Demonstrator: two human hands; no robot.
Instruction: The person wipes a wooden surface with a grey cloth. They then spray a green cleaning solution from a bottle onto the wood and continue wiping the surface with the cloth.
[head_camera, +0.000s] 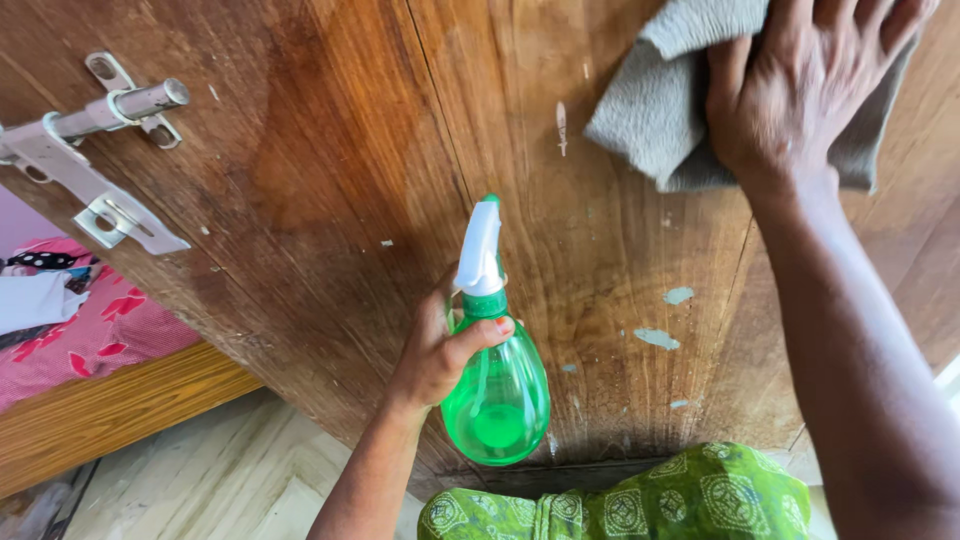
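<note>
Left hand (440, 355) wraps the neck of a light, slick green spray bottle (497, 385); right hand (800, 85) presses a soft grey cloth (655, 100) flat against the wooden door (330, 180) above it.

1. A green spray bottle (497, 395) with a white nozzle is held at its neck by the left hand (440, 350).
2. A grey cloth (668, 95) is pressed against the wooden door (330, 180) by the right hand (800, 85).
3. A metal latch (95, 150) is fixed at the door's left.
</note>
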